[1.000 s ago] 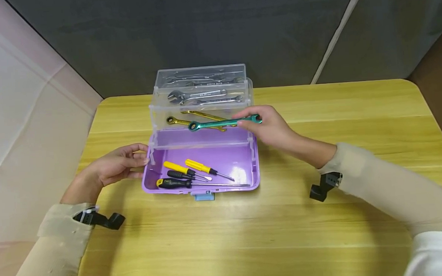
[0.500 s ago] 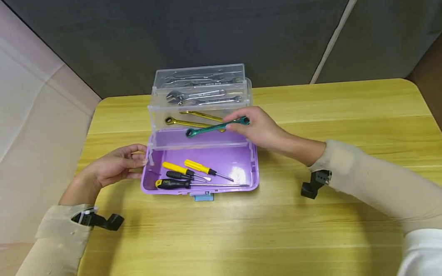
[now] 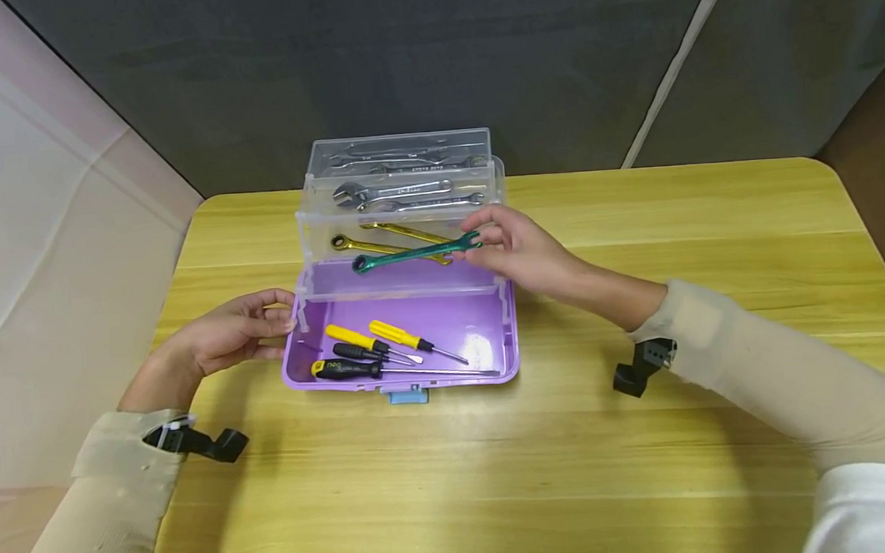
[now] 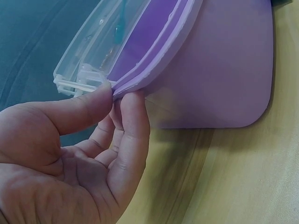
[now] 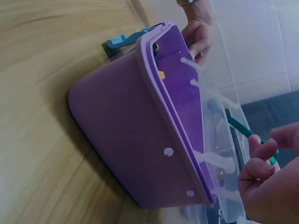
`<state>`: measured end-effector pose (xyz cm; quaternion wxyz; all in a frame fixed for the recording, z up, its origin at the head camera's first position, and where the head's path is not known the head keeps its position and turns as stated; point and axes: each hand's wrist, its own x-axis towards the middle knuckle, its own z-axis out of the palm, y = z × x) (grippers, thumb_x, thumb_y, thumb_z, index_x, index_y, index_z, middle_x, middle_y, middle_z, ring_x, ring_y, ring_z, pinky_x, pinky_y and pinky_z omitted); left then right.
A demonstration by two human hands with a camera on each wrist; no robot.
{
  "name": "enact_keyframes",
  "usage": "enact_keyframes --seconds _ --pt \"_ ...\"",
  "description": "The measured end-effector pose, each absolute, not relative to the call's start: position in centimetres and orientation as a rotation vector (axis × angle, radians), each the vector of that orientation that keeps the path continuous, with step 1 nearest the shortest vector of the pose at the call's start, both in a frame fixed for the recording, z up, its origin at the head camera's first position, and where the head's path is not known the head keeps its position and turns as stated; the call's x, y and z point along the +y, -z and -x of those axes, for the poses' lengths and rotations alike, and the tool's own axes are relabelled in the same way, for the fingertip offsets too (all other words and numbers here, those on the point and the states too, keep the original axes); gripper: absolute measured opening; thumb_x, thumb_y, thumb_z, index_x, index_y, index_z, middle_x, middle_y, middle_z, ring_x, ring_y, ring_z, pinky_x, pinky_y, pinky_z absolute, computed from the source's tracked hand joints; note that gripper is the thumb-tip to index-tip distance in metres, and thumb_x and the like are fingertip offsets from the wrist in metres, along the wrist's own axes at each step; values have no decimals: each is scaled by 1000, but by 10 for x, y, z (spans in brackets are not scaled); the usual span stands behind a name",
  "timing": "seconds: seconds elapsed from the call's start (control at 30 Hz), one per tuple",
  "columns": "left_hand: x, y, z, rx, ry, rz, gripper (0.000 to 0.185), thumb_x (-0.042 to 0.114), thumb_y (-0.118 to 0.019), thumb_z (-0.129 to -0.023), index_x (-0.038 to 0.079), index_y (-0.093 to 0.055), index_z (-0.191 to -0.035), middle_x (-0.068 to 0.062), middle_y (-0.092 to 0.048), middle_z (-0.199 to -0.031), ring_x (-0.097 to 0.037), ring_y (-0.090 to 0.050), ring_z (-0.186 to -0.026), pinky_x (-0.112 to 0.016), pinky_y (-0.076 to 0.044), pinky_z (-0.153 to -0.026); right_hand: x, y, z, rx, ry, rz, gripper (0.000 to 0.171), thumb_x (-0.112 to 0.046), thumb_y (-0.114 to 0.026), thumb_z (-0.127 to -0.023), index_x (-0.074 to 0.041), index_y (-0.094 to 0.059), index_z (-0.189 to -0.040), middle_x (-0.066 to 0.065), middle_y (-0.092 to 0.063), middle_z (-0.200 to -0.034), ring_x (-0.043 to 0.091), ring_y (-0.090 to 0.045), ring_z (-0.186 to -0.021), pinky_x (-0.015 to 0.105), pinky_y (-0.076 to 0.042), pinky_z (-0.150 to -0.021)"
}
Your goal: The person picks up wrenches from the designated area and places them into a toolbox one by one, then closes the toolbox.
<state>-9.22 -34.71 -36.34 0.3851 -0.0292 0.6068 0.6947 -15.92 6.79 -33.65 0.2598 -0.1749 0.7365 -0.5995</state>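
Observation:
A purple toolbox (image 3: 403, 382) stands with its clear tiered trays (image 3: 313, 241) raised at the back. My left hand (image 4: 93, 154) pinches its left rim between thumb and fingers. My right hand (image 3: 524, 251) is at the right end of a green ratchet combination wrench (image 3: 411, 255), fingers curled about its open end. The wrench slants over the lowest tray, above two gold wrenches (image 3: 369, 246). In the right wrist view, the fingers partly hide the green wrench (image 5: 240, 127); whether it touches the tray is unclear.
Yellow-handled screwdrivers (image 3: 396, 333) and black-handled screwdrivers (image 3: 345, 368) lie in the box's base. An adjustable wrench (image 3: 393, 191) and several silver wrenches occupy the upper trays. The blue latch (image 3: 407, 395) hangs at the front, over the wooden table (image 3: 424, 495). A dark curtain stands behind.
The green wrench has moved left and slightly down over the lowest tray. My right hand now has only its right end, with the index finger lifted. My left hand stays put.

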Motion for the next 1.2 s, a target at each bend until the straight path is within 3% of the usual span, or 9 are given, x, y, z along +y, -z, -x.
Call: enact_keyframes --seconds 0.13,0.27,0.47,0.73,1.2 --pt "-347 364 93 1544 -1771 71 21 -3 -51 -104 13 -58 -115 -3 -72 -105 -19 -72 -96 -33 -61 -84 71 337 160 1999 1638 501 35 -5 -55 -105 0 -47 -138 15 -70 -123 18 -44 -68 20 -37 -56" --pt "-347 364 93 1544 -1769 67 21 -3 -51 -104 13 -58 -115 -3 -72 -105 -19 -72 -97 -33 -61 -84 72 339 161 2112 1584 557 32 -6 -62 -102 0 -57 -133 13 -70 -117 21 -54 -82 19 -44 -63" --pt "-347 364 93 1543 -1773 58 20 -2 -50 -104 13 -58 -115 -3 -71 -105 -19 -72 -97 -33 -61 -85 75 346 162 2384 1395 700 26 -9 -75 -94 -6 -72 -119 6 -65 -99 22 -45 -68 24 -34 -54" --pt "-347 363 93 1540 -1771 57 20 -2 -50 -105 13 -58 -116 -3 -72 -106 -19 -72 -97 -32 -61 -84 69 352 161 2583 1113 875 28 -12 -79 -91 -8 -75 -118 5 -61 -94 21 -52 -83 31 -44 -69" --pt "-348 365 92 1513 -1786 46 20 -2 -50 -105 13 -58 -116 -3 -72 -107 -19 -71 -97 -32 -61 -85 62 348 159 2658 859 860 30 -20 -80 -91 -13 -75 -120 3 -61 -95 20 -53 -85 32 -43 -71"
